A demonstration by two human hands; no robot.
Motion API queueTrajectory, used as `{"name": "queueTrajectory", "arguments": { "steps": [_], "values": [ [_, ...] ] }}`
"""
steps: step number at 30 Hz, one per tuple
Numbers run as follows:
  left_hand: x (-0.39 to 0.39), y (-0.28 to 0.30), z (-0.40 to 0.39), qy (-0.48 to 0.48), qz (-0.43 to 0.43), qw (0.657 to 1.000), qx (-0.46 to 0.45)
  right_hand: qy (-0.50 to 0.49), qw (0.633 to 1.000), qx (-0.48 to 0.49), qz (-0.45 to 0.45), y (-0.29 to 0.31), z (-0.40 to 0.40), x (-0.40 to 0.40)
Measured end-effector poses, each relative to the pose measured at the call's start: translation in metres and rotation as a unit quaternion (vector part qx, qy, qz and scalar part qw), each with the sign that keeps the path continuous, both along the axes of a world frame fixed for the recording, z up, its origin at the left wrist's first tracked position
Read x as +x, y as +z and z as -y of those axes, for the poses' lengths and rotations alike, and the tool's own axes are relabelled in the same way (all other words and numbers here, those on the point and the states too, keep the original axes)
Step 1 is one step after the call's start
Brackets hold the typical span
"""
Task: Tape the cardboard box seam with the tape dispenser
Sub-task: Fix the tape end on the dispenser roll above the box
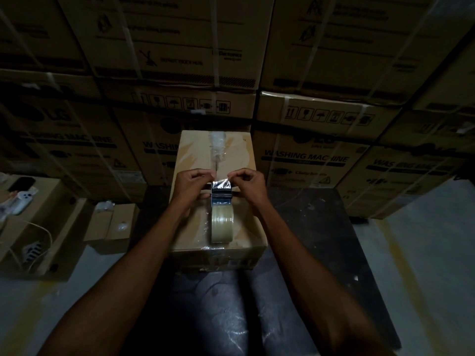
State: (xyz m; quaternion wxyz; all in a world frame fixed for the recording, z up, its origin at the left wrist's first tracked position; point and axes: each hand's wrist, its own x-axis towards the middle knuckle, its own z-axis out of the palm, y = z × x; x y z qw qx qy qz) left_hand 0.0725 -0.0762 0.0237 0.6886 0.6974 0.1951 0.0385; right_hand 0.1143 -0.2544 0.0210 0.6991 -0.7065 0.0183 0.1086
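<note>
Cardboard box [190, 227] sits right under both hands, on the person's lap, with its top facing up. Big stacked cartons [308, 155] with "WASHING MACHINE" printed on them fill the room past the hands, well apart from them. A low open carton [33, 227] sits on the floor far off to the left of the left hand, and a small box [113, 224] sits beside it.

The seam [216, 165] runs down the middle of the box top, going away from the hands. Old crinkled clear tape [217, 143] lies on the far end of it.

The tape dispenser [222, 214], with its yellowish roll, stands on the box top between the two wrists, just below the fingers.

The left hand [191, 183] and the right hand [250, 183] each have a narrow grip, pinching one corner of the shiny tape end [221, 182] and holding it flat between them.
</note>
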Motion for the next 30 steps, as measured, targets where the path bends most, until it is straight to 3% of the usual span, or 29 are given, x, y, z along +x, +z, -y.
{"name": "queueTrajectory", "arguments": {
  "steps": [8,21,30],
  "values": [
    [-0.0004,0.004,0.001,-0.019,0.038,0.999,0.033,0.008,1.0,-0.005,0.028,-0.0007,0.0009,-0.0001],
    [0.004,0.0009,0.0007,-0.011,0.008,1.0,-0.004,0.013,0.999,-0.005,0.034,0.0004,0.0001,-0.0017],
    [0.0041,0.0041,0.0022,-0.017,0.0,1.0,0.017,0.018,0.999,-0.001,0.046,0.001,0.0008,-0.0039]
  ]
}}
